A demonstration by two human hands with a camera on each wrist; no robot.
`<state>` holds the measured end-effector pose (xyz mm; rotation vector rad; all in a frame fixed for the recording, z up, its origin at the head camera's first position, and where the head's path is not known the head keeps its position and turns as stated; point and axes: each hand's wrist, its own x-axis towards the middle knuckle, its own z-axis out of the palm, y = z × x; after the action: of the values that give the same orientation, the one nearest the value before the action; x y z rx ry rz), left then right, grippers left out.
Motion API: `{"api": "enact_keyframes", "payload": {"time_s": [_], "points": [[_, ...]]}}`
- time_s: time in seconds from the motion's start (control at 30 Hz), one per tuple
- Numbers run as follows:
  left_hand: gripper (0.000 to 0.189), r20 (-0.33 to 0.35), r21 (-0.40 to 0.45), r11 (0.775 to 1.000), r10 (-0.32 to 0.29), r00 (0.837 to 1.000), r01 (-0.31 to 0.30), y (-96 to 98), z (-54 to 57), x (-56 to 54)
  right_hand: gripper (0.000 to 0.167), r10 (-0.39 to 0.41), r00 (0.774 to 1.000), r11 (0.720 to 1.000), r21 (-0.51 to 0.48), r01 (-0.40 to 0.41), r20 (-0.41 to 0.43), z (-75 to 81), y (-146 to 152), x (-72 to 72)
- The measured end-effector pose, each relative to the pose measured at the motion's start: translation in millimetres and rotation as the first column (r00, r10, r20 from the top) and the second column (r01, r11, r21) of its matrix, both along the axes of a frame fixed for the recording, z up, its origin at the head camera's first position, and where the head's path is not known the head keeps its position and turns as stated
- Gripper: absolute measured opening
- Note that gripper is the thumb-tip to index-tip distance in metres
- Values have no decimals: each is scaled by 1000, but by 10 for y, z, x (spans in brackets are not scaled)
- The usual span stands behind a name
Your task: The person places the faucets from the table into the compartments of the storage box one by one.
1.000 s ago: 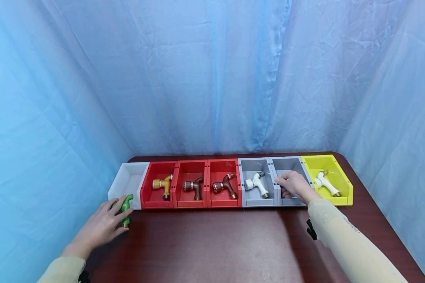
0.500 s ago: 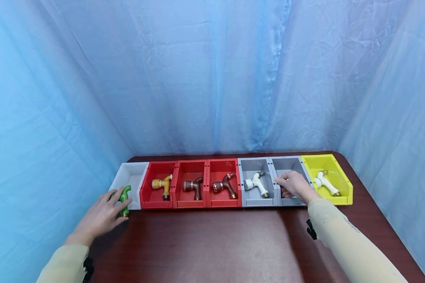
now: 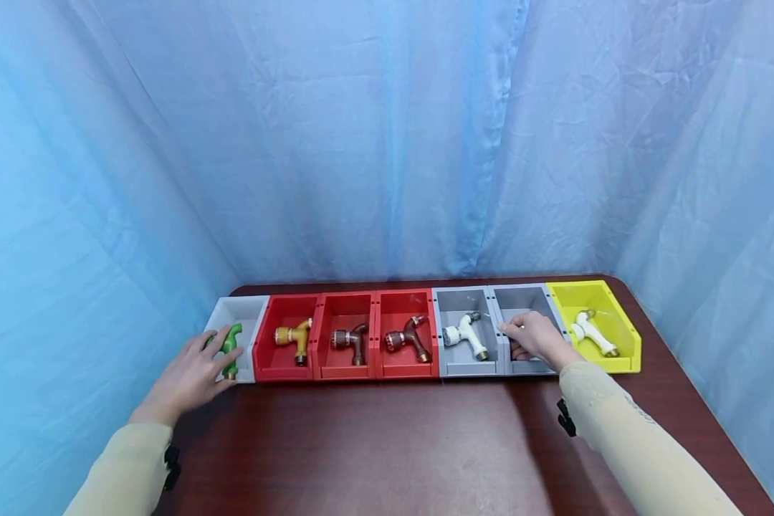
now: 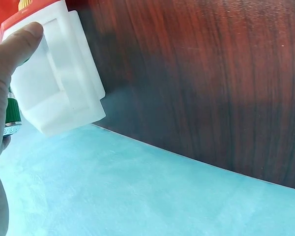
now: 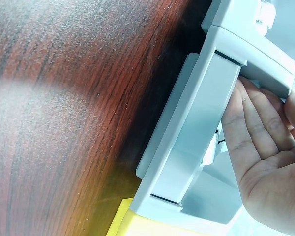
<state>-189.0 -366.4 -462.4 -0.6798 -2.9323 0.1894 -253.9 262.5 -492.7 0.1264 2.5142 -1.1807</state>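
A green faucet point(image 3: 231, 351) is held in my left hand point(image 3: 187, 371), low over the white bin point(image 3: 244, 308) at the left end of the row. In the left wrist view my thumb crosses in front of that bin, and the faucet's green knob point(image 4: 12, 112) shows beside the palm. My right hand point(image 3: 535, 335) reaches into the right-hand grey bin point(image 3: 525, 295). Its thumb and fingers grip the side wall toward the neighbouring grey bin point(image 3: 467, 295). Most of this bin's floor is hidden by the hand.
Three red bins point(image 3: 348, 373) hold a yellow-brown faucet point(image 3: 294, 338) and two dark brown faucets point(image 3: 408, 339). White faucets lie in the left grey bin and the yellow bin point(image 3: 609, 308). Blue curtains point(image 3: 387, 143) enclose the dark wooden table point(image 3: 387, 444).
My left hand has moved forward with the green faucet, from the white bin's front edge to over its inside. The right hand has stayed on the grey bin.
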Motion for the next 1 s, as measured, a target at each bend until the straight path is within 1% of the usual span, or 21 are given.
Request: {"api": "enact_keyframes", "payload": {"time_s": [0.1,0.2,0.37,0.47,0.6,0.83,1.0], "points": [[69,-32,6,1000,-24,999,24,-21,-4,-43,36,1,1000,1000,2,-1,-1,0,0,-3],[68,-37,-4,1000,-24,999,24,-39,-8,-78,36,1,1000,1000,4,-1,2,4,-4,-1],[72,-5,-34,999,8,1000,-9,-31,28,-114,36,1,1000,1000,8,-1,2,7,-11,3],[74,0,-43,999,17,1000,-17,-13,48,-139,36,-1,1000,1000,8,1,1,8,-10,4],[74,9,-46,998,32,999,-31,7,52,-169,36,-2,1000,1000,4,2,3,4,-9,4],[77,56,-49,997,62,997,-59,23,72,-202,37,-3,1000,1000,2,3,8,-6,-11,4],[80,75,-41,997,69,995,-66,30,65,-227,37,-4,1000,1000,3,4,1,6,-16,7]]}}
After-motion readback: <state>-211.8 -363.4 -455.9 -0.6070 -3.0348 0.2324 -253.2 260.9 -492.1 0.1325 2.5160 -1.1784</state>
